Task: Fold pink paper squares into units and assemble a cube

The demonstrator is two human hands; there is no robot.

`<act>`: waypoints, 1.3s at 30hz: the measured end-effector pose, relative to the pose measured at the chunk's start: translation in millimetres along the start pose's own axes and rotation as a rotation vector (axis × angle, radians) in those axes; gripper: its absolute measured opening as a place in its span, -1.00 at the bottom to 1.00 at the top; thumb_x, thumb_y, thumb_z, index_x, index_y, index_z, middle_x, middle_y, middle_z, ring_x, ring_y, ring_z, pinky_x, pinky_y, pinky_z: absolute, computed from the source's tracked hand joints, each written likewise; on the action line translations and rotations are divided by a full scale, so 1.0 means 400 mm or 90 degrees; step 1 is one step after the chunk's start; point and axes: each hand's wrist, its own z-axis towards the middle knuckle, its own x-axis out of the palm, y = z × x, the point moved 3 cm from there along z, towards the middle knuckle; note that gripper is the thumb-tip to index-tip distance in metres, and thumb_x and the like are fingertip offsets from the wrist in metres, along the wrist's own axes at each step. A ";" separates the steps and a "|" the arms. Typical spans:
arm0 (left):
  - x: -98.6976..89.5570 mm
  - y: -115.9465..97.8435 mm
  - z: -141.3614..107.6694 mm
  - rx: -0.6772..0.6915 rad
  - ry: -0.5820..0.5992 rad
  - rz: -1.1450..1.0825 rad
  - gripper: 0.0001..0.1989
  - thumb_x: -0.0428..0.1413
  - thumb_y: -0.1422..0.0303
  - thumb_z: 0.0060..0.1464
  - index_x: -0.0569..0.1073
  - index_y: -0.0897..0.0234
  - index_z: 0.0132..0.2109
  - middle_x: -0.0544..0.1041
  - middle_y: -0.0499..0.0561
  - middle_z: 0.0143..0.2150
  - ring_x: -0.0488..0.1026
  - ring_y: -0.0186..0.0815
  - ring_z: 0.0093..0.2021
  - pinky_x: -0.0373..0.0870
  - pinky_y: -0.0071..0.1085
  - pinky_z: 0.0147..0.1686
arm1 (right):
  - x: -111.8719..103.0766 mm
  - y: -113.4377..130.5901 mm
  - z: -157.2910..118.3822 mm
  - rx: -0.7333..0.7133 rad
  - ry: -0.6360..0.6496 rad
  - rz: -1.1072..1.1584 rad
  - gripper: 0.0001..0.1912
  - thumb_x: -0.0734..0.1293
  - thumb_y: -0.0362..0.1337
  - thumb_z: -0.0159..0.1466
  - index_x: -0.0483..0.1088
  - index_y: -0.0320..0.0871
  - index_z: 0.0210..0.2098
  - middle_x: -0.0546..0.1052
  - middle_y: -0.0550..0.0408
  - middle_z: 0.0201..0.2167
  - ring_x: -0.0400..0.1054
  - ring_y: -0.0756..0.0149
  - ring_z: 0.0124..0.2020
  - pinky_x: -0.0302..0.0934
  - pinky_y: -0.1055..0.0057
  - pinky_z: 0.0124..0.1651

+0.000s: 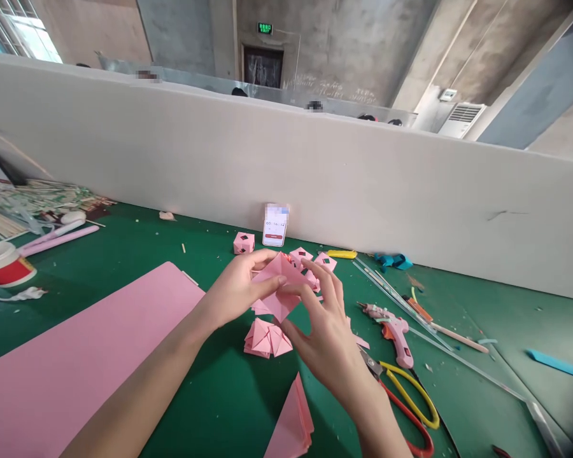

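Between both hands, above the green table, is a creased square of pink paper (279, 299). My left hand (241, 283) pinches its left side, with the thumb lying across the front. My right hand (319, 312) has its thumb and a finger on the paper's right and lower edges, its other fingers bent above. Just below is a pile of folded pink paper pieces (267, 339). Nearer to me lies a stack of pink paper triangles (293, 420). Behind the hands sit small pink paper cubes (244, 243) with dark openings, some partly hidden by my fingers.
At left lies a large pink sheet (124, 331), beyond it a paper cup (4, 264). A phone (275, 224) leans on the white partition (286, 165). To the right are scissors (410, 394), a pink glue gun (394, 331), clear glue sticks (396, 296) and a yellow cutter (341, 254).
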 end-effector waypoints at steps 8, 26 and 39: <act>0.017 -0.021 -0.029 0.017 0.046 0.028 -0.60 0.07 0.07 0.32 0.52 0.15 0.16 0.63 0.07 -0.01 0.59 -0.13 0.00 0.57 -0.24 -0.04 | -0.034 -0.006 0.004 -0.070 -0.088 -0.002 -0.92 0.39 -0.27 0.37 0.57 0.01 -0.20 0.41 -0.05 0.24 0.15 -0.13 0.35 0.28 -0.18 0.25; 0.048 -0.037 -0.064 0.006 0.052 0.023 -0.39 0.29 0.14 0.14 0.36 -0.02 0.31 0.63 0.02 -0.01 0.64 -0.15 -0.08 0.64 -0.29 -0.16 | -0.081 -0.024 0.000 0.192 -0.092 0.407 -0.63 0.51 -0.04 0.24 0.52 0.02 -0.01 0.57 -0.02 0.04 0.44 0.04 0.13 0.40 0.07 0.11; 0.058 -0.041 -0.070 0.031 0.065 0.065 -0.35 0.30 0.17 0.14 0.31 -0.01 0.32 0.65 0.00 0.00 0.63 -0.12 0.00 0.59 -0.23 -0.02 | -0.070 -0.031 0.009 0.221 -0.040 0.490 -0.86 0.48 -0.12 0.27 0.62 -0.03 -0.31 0.65 0.02 -0.19 0.52 0.12 -0.05 0.39 0.08 0.10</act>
